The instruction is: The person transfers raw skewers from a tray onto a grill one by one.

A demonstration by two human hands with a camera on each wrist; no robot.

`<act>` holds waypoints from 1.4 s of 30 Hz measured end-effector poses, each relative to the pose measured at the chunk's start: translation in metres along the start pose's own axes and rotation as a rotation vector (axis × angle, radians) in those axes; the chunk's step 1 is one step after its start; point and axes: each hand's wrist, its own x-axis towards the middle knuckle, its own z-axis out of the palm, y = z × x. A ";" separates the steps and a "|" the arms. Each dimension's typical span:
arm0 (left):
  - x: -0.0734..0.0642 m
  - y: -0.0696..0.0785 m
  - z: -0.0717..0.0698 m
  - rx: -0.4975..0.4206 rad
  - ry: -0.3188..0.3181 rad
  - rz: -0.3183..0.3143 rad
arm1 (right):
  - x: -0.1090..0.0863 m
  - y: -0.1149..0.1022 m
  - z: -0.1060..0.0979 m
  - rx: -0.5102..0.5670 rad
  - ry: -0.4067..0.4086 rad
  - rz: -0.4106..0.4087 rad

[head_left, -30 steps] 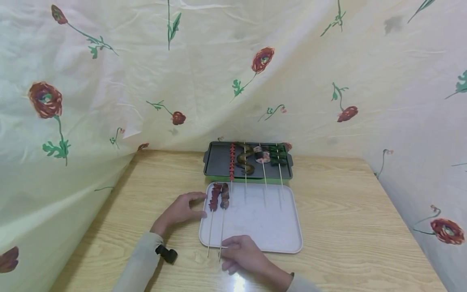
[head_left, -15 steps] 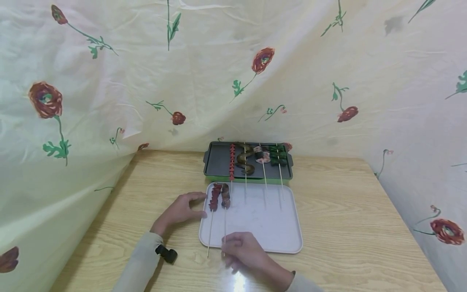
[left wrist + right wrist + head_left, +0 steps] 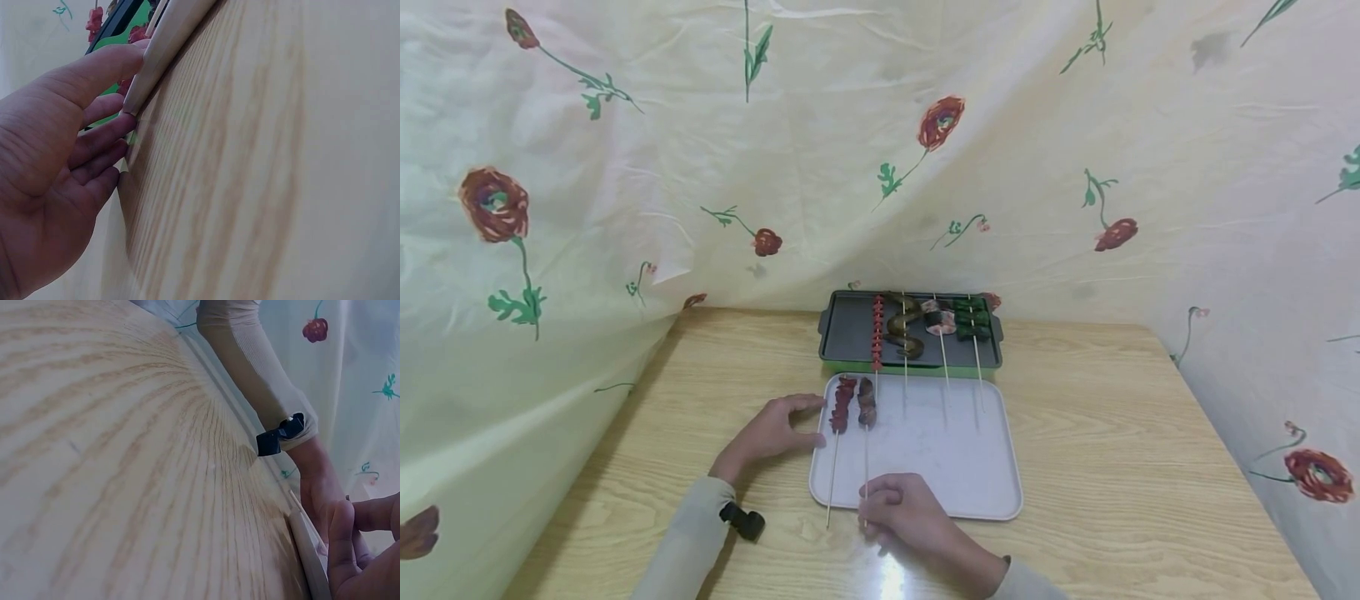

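A white tray (image 3: pixel 940 475) lies on the wooden table. My right hand (image 3: pixel 904 507) pinches the thin stick of a brown meat skewer (image 3: pixel 867 404) at the tray's front edge. In the right wrist view, thumb and finger (image 3: pixel 342 537) meet around the stick. Left of it lies a dark red meat skewer (image 3: pixel 842 406), its stick running over the front rim. My left hand (image 3: pixel 775 429) rests at the tray's left edge, thumb and fingertips apart. In the left wrist view, its thumb (image 3: pixel 119 62) touches the tray rim (image 3: pixel 165 53).
Behind the tray stands a dark grill plate (image 3: pixel 854 325) with a green base. It bears a red-piece skewer (image 3: pixel 877 333), a wavy brown one (image 3: pixel 904 325), a pale-pink and black one (image 3: pixel 938 318) and a green leafy one (image 3: pixel 972 321). Their sticks reach over the tray. A flowered cloth (image 3: pixel 820 167) hangs behind.
The brown meat skewer has shifted a little to the right, away from the dark red one, its stick now straighter. My right hand has moved slightly with it. The left hand stays put.
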 end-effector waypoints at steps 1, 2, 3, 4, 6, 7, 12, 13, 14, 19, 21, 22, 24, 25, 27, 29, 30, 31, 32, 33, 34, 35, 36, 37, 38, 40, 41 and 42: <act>0.000 0.000 0.000 0.002 0.000 0.000 | 0.000 0.000 0.000 -0.007 0.002 -0.007; 0.000 0.000 0.000 0.005 0.000 -0.001 | -0.001 0.000 0.000 -0.011 0.003 -0.013; 0.000 -0.001 0.000 0.008 0.001 -0.001 | -0.001 -0.001 0.000 -0.018 0.003 -0.021; 0.000 -0.001 -0.001 0.007 0.002 0.004 | -0.002 -0.002 0.000 -0.023 0.004 -0.027; 0.001 -0.001 -0.001 0.012 0.003 0.003 | -0.003 -0.003 0.001 -0.035 0.001 -0.044; 0.001 -0.001 -0.001 0.013 0.003 0.002 | -0.004 -0.004 0.001 -0.038 -0.004 -0.050; 0.000 0.000 -0.001 0.005 0.006 -0.006 | -0.009 -0.008 0.004 -0.071 -0.034 -0.069; 0.000 0.000 -0.001 0.004 0.007 -0.006 | -0.010 -0.009 0.005 -0.076 -0.037 -0.067; 0.000 0.000 -0.001 0.004 0.007 -0.003 | -0.011 -0.010 0.005 -0.078 -0.039 -0.066; 0.000 -0.001 -0.002 -0.001 0.005 0.018 | -0.016 -0.016 0.008 -0.121 -0.043 -0.088; 0.001 -0.002 -0.002 -0.005 0.005 0.025 | -0.017 -0.018 0.008 -0.140 -0.051 -0.107; 0.001 -0.002 -0.002 -0.006 0.005 0.024 | -0.018 -0.020 0.008 -0.142 -0.057 -0.116; 0.001 -0.003 -0.001 -0.009 0.007 0.027 | -0.018 -0.022 0.008 -0.154 -0.063 -0.136; 0.001 -0.003 -0.001 -0.010 0.007 0.027 | -0.018 -0.024 0.007 -0.165 -0.064 -0.146; 0.001 -0.003 -0.001 -0.010 0.008 0.029 | -0.018 -0.027 0.006 -0.184 -0.059 -0.167; 0.001 -0.004 -0.001 -0.010 0.010 0.035 | -0.017 -0.030 0.004 -0.200 -0.048 -0.176; 0.001 -0.004 -0.001 -0.008 0.010 0.033 | -0.016 -0.032 0.003 -0.208 -0.042 -0.176; 0.000 -0.004 -0.001 -0.007 0.010 0.035 | -0.015 -0.034 0.002 -0.211 -0.037 -0.176; 0.000 -0.004 -0.001 -0.005 0.010 0.033 | -0.014 -0.036 0.001 -0.212 -0.033 -0.177; 0.001 -0.004 0.000 -0.003 0.010 0.033 | -0.014 -0.038 0.000 -0.213 -0.030 -0.174; 0.001 -0.004 0.000 0.001 0.011 0.031 | -0.012 -0.039 -0.001 -0.214 -0.026 -0.175; 0.001 -0.004 0.000 0.002 0.011 0.032 | -0.011 -0.041 -0.003 -0.220 -0.021 -0.180; 0.001 -0.004 0.000 0.003 0.012 0.035 | -0.010 -0.044 -0.004 -0.222 -0.018 -0.184; 0.001 -0.004 0.000 0.005 0.011 0.033 | -0.009 -0.046 -0.005 -0.221 -0.016 -0.186; 0.001 -0.004 0.000 0.007 0.010 0.031 | -0.007 -0.048 -0.006 -0.225 -0.011 -0.188; 0.001 -0.004 0.000 0.012 0.008 0.030 | -0.004 -0.052 -0.008 -0.234 -0.002 -0.192; 0.001 -0.004 -0.001 0.010 0.008 0.030 | -0.003 -0.054 -0.009 -0.237 0.000 -0.192; 0.001 -0.004 -0.001 0.009 0.006 0.030 | -0.001 -0.056 -0.010 -0.237 0.002 -0.193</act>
